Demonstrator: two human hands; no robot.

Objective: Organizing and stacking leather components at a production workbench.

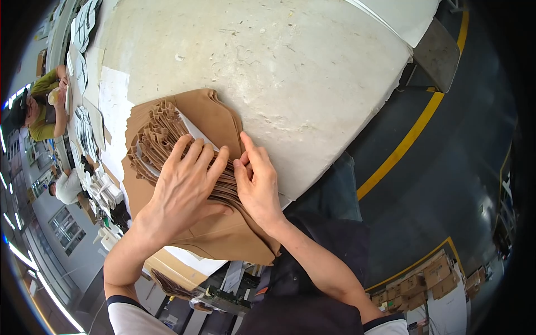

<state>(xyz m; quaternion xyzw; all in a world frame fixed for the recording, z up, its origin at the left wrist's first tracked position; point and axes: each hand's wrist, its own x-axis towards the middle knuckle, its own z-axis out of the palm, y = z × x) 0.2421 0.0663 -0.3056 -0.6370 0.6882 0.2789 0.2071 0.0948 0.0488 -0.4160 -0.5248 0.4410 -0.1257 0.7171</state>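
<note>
A thick stack of brown fabric pieces (157, 125) with gathered, crinkled edges lies on larger flat brown fabric pieces (201, 106) at the table's near left part. A strip of white paper (194, 129) shows between the layers. My left hand (186, 178) rests over the stack, fingers spread and curled on its layers, thumb near the lower side. At the stack's right side, my right hand (257, 180) pinches a layer edge between thumb and fingers, with the index finger extended along the brown fabric. What exactly lies under the fingertips is partly hidden.
The pale, worn tabletop (259, 63) bears bits of thread. Two people, one in a green top (44, 104) and one in a white top (68, 188), work at the left among fabric pieces. Cardboard boxes (437, 272) stand lower right; a yellow floor line (402, 146) curves past the table.
</note>
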